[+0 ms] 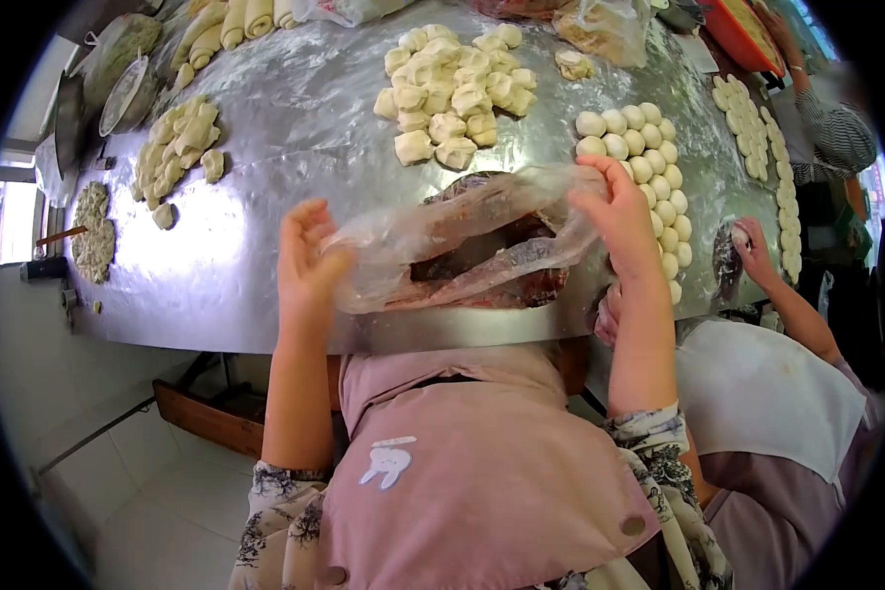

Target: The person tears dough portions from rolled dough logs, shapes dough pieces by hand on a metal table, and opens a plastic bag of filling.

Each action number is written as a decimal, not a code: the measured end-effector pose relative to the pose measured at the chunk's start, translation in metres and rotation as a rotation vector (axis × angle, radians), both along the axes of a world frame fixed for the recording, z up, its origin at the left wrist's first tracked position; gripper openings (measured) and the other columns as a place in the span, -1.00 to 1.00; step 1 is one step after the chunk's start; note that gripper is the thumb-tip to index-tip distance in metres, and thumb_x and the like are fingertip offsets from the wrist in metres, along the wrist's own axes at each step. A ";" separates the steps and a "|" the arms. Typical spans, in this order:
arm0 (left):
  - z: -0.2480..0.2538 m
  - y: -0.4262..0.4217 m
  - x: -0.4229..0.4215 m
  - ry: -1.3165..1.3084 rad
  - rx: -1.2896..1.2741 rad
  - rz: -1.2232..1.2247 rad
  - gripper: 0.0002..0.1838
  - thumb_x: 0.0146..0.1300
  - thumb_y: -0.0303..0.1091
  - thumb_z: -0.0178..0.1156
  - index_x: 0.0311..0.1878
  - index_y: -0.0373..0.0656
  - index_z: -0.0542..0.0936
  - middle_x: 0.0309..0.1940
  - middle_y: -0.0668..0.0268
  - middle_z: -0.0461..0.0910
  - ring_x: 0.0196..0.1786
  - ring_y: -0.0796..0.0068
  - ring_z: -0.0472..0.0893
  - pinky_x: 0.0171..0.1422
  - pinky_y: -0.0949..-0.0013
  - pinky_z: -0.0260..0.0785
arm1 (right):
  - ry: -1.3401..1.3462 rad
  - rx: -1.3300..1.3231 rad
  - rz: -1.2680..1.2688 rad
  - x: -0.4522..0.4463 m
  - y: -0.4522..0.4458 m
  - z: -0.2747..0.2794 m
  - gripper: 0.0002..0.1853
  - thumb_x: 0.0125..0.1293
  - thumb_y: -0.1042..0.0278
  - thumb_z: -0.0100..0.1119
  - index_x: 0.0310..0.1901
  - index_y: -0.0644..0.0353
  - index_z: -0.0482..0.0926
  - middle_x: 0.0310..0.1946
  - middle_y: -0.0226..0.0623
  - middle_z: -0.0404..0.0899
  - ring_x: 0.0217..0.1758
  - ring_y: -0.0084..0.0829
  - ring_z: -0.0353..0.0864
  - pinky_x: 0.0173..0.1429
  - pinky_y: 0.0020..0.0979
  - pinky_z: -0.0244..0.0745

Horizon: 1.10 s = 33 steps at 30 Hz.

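Observation:
A clear plastic bag (452,221) with its mouth spread wide lies at the table's front edge, dark reddish contents showing inside. My left hand (310,256) is closed on the bag's left rim, its thumb blurred. On the right rim, my right hand (615,202) pinches the plastic between thumb and fingers, beside rows of round dough balls (654,167). Just behind the bag is a heap of cut dough pieces (452,88).
The metal table (295,128) also bears dough pieces (177,147) at left, dough rolls (231,25) at the back, and flattened rounds (747,128) at right. Close on my right, a co-worker's hand (752,251) holds something small. Another person (831,128) stands at the far right.

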State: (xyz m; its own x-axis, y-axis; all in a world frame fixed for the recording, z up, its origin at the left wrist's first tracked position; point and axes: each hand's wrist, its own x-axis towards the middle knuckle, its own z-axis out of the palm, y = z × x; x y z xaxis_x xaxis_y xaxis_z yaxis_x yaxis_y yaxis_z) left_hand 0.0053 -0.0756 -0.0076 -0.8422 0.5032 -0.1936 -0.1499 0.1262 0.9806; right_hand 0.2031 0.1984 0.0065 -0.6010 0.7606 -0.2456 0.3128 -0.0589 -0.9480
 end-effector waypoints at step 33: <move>-0.043 0.102 -0.064 0.364 -0.639 -0.666 -0.80 0.16 -0.22 0.32 -0.31 -0.17 0.69 -0.46 0.15 0.65 -0.38 0.25 0.59 -0.21 0.24 0.44 | -0.404 0.416 0.261 -0.025 -0.007 -0.016 -0.68 0.12 0.12 0.46 -0.32 0.23 0.66 -0.45 -0.13 0.66 -0.41 -0.23 0.61 -0.25 -0.28 0.49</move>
